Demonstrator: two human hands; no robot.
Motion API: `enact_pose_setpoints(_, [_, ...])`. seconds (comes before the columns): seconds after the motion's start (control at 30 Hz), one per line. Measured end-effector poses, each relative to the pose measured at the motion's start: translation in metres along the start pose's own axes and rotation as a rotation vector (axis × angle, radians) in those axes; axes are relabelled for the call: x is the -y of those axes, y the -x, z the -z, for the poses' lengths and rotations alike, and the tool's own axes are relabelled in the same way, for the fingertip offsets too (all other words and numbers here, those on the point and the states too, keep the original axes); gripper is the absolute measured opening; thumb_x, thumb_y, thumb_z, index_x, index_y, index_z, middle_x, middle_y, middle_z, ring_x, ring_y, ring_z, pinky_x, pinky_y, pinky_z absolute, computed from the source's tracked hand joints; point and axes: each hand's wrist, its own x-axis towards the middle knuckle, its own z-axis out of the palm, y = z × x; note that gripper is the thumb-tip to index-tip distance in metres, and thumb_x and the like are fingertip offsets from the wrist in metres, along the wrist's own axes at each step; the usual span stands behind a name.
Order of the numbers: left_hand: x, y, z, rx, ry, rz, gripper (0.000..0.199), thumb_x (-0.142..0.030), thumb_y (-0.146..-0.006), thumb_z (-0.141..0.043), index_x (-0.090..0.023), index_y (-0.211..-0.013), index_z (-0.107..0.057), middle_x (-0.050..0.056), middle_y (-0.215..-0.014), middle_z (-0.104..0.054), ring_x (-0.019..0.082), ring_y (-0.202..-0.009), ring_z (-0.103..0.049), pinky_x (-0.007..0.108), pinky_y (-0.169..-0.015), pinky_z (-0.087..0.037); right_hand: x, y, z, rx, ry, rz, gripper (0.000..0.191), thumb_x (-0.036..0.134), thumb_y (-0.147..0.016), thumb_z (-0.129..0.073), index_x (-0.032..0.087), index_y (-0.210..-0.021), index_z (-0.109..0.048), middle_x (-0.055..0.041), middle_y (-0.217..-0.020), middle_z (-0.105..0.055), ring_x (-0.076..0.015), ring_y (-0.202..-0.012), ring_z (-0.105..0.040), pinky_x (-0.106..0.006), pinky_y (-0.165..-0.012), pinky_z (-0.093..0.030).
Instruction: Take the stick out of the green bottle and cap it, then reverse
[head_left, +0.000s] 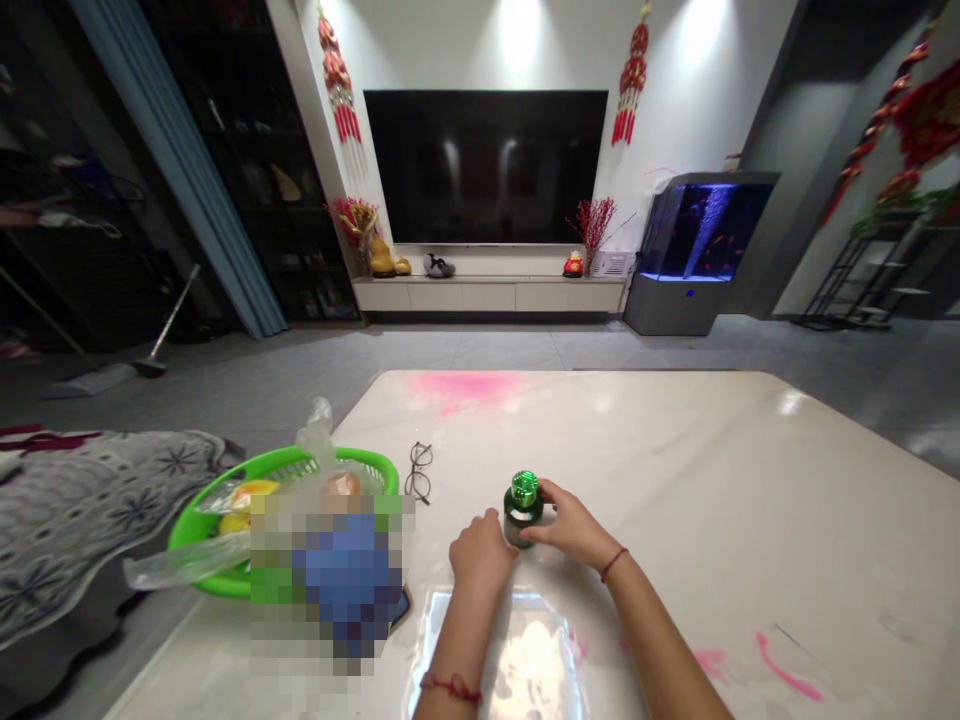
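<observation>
A small dark green bottle (pixel 523 520) with a shiny, faceted green cap stands upright on the pale table (pixel 675 480). My right hand (pixel 576 528) grips it from the right, thumb low in front and a finger behind. On the other side, my left hand (pixel 480 552) closes against the bottle's lower left, its fingers curled and partly hidden. In front of the bottle, between my forearms, lies a bright, glossy, clear-edged sheet (pixel 536 640) that reflects the light.
To the left stands a green basket (pixel 281 462) with plastic bags and fruit, partly blurred out. A pair of glasses (pixel 418 472) lies beside it. A dark phone-like edge (pixel 401 607) shows near the basket. Pink smears (pixel 787 670) mark the tabletop.
</observation>
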Motion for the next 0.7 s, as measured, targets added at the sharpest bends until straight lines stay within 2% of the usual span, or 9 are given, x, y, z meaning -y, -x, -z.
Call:
enact_pose_setpoints(0.3, [-0.0019, 0.0017, 0.0007, -0.041, 0.052, -0.027, 0.033, -0.028, -0.074, -0.049, -0.021, -0.106, -0.057, 0.010, -0.105, -0.063, 0.026, -0.099, -0.057, 0.035, -0.076, -0.043, -0.0034, -0.0011, -0.0033, -0.016, 0.042, -0.007, 0.057, 0.023, -0.052, -0.072, 0.019, -0.106, -0.053, -0.0045, -0.103, -0.062, -0.0204, -0.095, -0.057, -0.036, -0.087, -0.041])
enact_pose_setpoints(0.47, [-0.0030, 0.0014, 0.0022, -0.056, 0.036, -0.026, 0.033, -0.029, -0.077, -0.046, -0.021, -0.107, -0.057, 0.010, -0.105, -0.063, 0.026, -0.098, -0.058, 0.035, -0.076, -0.042, -0.0010, -0.0006, -0.0033, -0.018, 0.060, -0.010, 0.056, 0.024, -0.052, -0.072, 0.019, -0.105, -0.053, -0.0045, -0.102, -0.062, -0.0205, -0.094, -0.057, -0.035, -0.086, -0.042])
enact_pose_setpoints(0.7, [-0.0041, 0.0011, 0.0028, -0.088, 0.067, -0.032, 0.037, -0.031, -0.081, -0.041, -0.025, -0.115, -0.054, 0.010, -0.104, -0.063, 0.026, -0.096, -0.058, 0.036, -0.075, -0.042, -0.0013, -0.0024, -0.0078, -0.101, 0.129, 0.039, 0.057, 0.024, -0.055, -0.071, 0.020, -0.108, -0.052, -0.0057, -0.106, -0.061, -0.0219, -0.097, -0.056, -0.036, -0.087, -0.042])
